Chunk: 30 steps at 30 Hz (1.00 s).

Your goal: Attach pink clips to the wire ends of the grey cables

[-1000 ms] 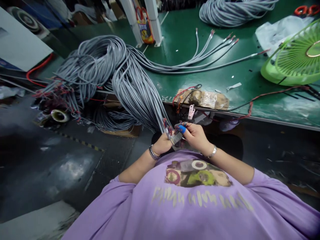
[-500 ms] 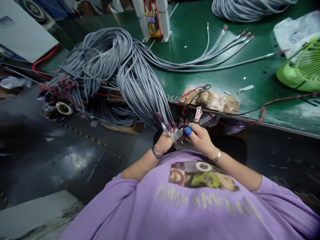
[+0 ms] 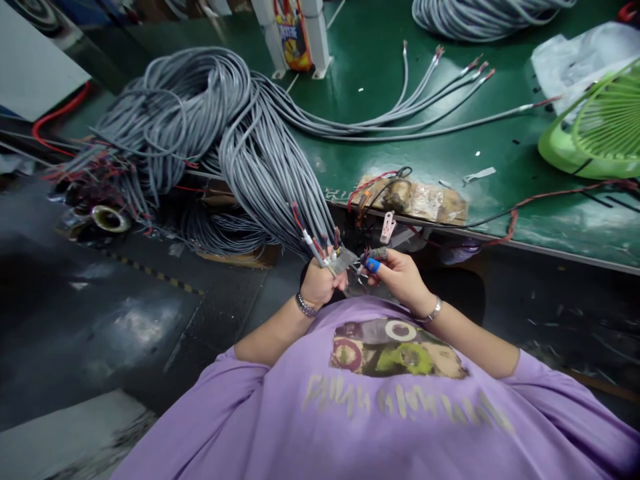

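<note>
The green bench across the upper frame seems to bear most of the weight of the grey cables, which drape over its edge toward the centre. There, the left hand's fingers close around cable ends, probably steadying them, while the right hand's pinch thin wires.
</note>
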### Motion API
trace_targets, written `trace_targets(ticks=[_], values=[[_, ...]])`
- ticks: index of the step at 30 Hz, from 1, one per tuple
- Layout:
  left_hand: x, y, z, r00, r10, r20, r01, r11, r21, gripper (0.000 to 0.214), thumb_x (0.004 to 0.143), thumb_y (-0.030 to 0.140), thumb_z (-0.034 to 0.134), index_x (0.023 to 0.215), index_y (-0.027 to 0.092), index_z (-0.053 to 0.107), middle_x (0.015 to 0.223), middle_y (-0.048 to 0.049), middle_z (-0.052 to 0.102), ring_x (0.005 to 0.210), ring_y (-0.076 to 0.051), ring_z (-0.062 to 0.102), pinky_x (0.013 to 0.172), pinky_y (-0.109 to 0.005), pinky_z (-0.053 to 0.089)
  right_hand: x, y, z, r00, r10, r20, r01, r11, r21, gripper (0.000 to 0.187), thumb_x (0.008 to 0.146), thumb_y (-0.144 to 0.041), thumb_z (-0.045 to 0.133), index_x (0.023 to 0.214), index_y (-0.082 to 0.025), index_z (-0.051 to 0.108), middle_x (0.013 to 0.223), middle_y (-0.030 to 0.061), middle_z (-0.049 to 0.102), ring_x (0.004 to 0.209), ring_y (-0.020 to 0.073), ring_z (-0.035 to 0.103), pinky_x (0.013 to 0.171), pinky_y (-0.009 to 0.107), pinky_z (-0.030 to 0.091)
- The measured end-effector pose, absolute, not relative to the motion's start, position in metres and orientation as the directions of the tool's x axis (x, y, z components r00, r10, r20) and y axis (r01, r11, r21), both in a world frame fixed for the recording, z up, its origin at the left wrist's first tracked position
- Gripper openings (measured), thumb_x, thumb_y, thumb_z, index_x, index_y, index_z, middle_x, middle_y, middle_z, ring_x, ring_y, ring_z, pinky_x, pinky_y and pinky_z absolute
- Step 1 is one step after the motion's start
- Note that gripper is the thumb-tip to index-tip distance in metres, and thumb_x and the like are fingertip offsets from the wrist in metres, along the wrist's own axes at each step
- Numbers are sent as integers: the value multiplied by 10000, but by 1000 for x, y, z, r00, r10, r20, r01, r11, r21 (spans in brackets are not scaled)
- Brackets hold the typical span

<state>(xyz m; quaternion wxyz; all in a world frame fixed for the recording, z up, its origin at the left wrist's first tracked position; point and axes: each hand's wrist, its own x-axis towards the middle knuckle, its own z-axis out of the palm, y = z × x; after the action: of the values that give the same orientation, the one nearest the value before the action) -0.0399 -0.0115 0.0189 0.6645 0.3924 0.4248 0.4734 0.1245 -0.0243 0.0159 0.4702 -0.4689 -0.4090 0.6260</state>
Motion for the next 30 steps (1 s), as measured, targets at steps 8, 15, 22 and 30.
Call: trace_targets(ticks=[8,15,22,30], values=[[-41,-9,9,94,981,-167,-84,175,981,447,722,592,709,752,146,700,755,-47,708,681,-133,646,655,-247,512,125,-21,17,-91,963,-255,-258,-270,-928,372,682,-457,784,821,-166,598,673,23,711,461,95,601,444,202,480],[-47,-5,17,345,897,-275,18,287,958,403,628,485,822,708,133,642,652,-26,667,543,-139,636,522,-248,521,115,-18,12,-154,954,-256,-268,-289,-919,353,667,-436,802,760,-171,588,544,-40,591,435,73,508,421,191,391],[-49,-6,23,329,886,-327,51,329,943,397,705,489,764,730,150,559,574,-1,628,433,-108,585,423,-208,482,112,-17,6,-145,945,-292,-340,-325,-882,386,646,-447,817,727,-173,557,556,-44,582,421,51,396,404,196,283],[-44,-11,18,194,913,-358,-80,379,922,374,673,469,777,724,152,586,591,5,639,481,-115,613,484,-224,528,111,-19,6,-146,932,-330,-342,-361,-868,411,645,-476,810,714,-182,531,523,-57,543,425,53,366,415,202,262]])
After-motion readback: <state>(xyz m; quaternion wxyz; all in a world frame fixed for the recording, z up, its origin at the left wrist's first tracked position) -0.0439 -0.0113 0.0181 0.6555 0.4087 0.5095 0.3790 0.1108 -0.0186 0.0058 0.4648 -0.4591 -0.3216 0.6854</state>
